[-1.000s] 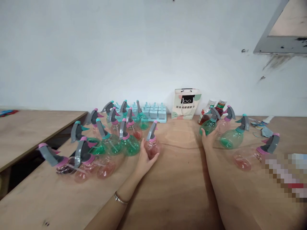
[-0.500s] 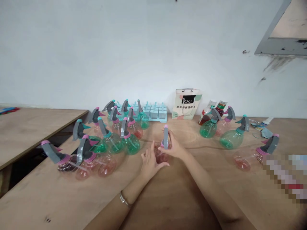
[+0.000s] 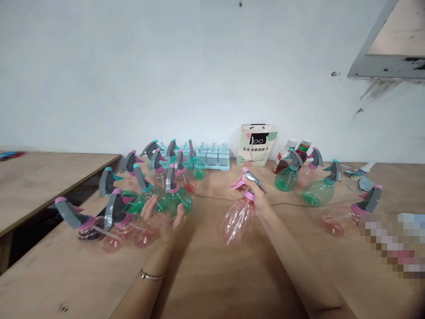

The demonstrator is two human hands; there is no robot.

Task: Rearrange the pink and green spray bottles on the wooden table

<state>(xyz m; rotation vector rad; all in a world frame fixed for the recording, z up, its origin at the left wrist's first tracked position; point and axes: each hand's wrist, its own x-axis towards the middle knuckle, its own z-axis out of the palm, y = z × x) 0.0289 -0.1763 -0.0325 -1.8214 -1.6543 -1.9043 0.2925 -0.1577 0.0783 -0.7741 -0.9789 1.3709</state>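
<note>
A clear pink spray bottle with a grey and pink trigger head hangs tilted from my right hand, whose fingers wrap its neck and head. My left hand, smeared by motion, is apart from that bottle, with its fingers spread and nothing in them. Just beyond the left hand stand a green spray bottle with a pink collar and another green one with a teal collar. Pink spray bottles sit close to its left side, partly covered by the fingers.
More spray bottles crowd the table's left side. At the right are green bottles and a pink one. By the wall stand a light-blue ice-pop mould, a paper bag and sauce bottles. A gap separates the left table.
My left hand has left the pink spray bottle and moved left, fingers spread. My right hand has lifted and tilted the bottle, its head turned so the trigger points left.
</note>
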